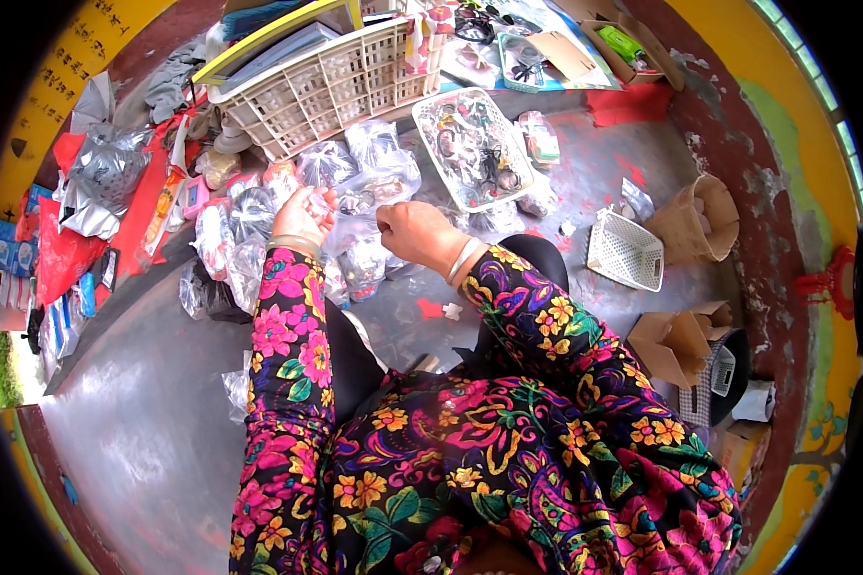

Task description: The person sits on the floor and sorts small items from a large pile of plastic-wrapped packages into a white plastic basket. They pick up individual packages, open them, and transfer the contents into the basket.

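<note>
My left hand (305, 215) is turned palm up with its fingers curled, above a heap of clear plastic bags (254, 213). Something small and pinkish seems to lie in it, too small to name. To its right, my right hand (420, 233) is closed with the knuckles up; whatever its fingers hold is hidden. Just beyond both hands lies a filled clear plastic bag (384, 184). A white tray (474, 146) of small mixed items, some like dark hair ties, stands beyond my right hand.
A large cream crate (331, 91) stands at the back. To the right are a small white basket (625, 251), a brown paper bag (697, 220) and an open cardboard box (676, 343). Red and silver packaging (105, 177) lies along the left.
</note>
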Available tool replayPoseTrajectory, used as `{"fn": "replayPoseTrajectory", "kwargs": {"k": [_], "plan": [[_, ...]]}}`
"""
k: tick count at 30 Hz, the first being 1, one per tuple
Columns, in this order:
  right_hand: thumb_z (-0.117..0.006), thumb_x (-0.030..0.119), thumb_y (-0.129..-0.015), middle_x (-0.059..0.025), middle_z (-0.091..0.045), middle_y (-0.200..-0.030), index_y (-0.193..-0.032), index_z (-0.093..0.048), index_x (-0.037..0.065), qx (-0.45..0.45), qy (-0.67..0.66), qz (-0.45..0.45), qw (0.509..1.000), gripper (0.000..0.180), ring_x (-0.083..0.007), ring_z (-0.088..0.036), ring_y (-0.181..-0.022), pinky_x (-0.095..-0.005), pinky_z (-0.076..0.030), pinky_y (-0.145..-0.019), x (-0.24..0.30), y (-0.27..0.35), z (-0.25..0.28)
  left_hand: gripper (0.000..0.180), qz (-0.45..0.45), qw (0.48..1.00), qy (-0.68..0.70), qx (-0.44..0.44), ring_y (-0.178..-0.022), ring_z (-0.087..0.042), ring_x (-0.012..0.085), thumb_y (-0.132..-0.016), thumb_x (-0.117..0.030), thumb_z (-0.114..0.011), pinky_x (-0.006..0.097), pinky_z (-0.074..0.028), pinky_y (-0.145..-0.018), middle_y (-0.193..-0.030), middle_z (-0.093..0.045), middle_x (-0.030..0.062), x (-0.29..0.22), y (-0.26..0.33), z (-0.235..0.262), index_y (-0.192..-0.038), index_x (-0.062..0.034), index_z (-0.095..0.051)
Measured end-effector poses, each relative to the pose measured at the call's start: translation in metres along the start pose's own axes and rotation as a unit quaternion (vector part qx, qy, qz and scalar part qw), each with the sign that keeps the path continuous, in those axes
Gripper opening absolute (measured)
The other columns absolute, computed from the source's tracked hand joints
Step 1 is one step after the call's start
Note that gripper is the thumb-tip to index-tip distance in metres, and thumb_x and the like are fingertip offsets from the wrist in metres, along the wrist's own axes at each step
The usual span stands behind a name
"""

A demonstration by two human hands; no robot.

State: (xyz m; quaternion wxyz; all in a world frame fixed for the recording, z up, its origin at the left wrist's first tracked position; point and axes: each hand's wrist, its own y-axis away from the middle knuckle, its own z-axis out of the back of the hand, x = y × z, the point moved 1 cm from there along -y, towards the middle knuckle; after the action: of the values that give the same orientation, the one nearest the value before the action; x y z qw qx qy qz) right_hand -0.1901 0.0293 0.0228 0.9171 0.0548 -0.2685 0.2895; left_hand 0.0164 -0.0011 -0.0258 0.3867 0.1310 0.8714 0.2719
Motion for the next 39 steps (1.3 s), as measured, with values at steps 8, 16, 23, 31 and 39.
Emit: {"fn": "replayPoseTrajectory", "kwargs": {"k": [8,16,23,31,39], "plan": [[-0.049,0.015,-0.070,-0.0172,-0.058,-0.067,-0.076,-0.056,0.004,0.025,0.010,0.025,0.999,0.015,-0.0334,-0.057,-0.065,-0.0404,-0.045,-0.061,-0.002,-0.001,-0.010,0.026,0.015,1.000,0.008,-0.006,-0.079,-0.055,0.0226,-0.078,-0.021,-0.052,0.029,-0.043,-0.062,-0.087,-0.056,0.0104,-0.001,0.002,0.006,-0.093,-0.0006,-0.051],[-0.052,0.018,-0.070,-0.0186,-0.059,-0.081,-0.098,-0.053,0.004,0.082,-0.011,0.058,0.995,0.031,-0.0332,-0.057,-0.074,-0.0398,-0.045,-0.067,0.007,0.013,0.009,0.025,0.015,1.000,0.009,-0.008,-0.076,-0.055,0.0224,-0.080,-0.023,-0.049,0.029,-0.043,-0.060,-0.087,-0.055,0.0104,0.010,-0.005,-0.010,-0.093,-0.0015,-0.049],[-0.057,0.019,-0.072,-0.0139,-0.060,-0.086,-0.102,-0.056,0.010,-0.066,-0.058,-0.065,0.994,0.030,-0.0268,-0.059,-0.075,-0.0334,-0.047,-0.066,-0.056,0.009,0.057,0.027,0.015,1.000,0.015,0.014,-0.076,-0.055,0.0219,-0.078,-0.022,-0.051,0.029,-0.043,-0.060,-0.087,-0.053,0.0111,0.016,-0.006,-0.017,-0.094,-0.0004,-0.048],[-0.054,0.012,-0.073,-0.0068,-0.060,-0.078,-0.096,-0.059,0.002,-0.164,-0.182,-0.334,0.910,0.026,-0.0147,-0.058,-0.066,-0.0254,-0.047,-0.058,-0.236,0.028,0.062,0.027,0.021,0.999,0.023,0.018,-0.077,-0.054,0.0206,-0.078,-0.021,-0.053,0.028,-0.042,-0.061,-0.090,-0.054,0.0108,0.010,0.013,-0.029,-0.097,-0.0012,-0.049],[-0.053,0.008,-0.072,-0.0038,-0.058,-0.069,-0.081,-0.060,0.004,-0.165,-0.142,-0.412,0.885,0.012,-0.0137,-0.059,-0.060,-0.0264,-0.047,-0.047,-0.348,0.001,0.020,0.026,0.009,1.000,0.015,0.016,-0.076,-0.054,0.0197,-0.077,-0.021,-0.054,0.028,-0.042,-0.060,-0.086,-0.056,0.0118,0.009,0.012,-0.029,-0.094,-0.0008,-0.051]]}}
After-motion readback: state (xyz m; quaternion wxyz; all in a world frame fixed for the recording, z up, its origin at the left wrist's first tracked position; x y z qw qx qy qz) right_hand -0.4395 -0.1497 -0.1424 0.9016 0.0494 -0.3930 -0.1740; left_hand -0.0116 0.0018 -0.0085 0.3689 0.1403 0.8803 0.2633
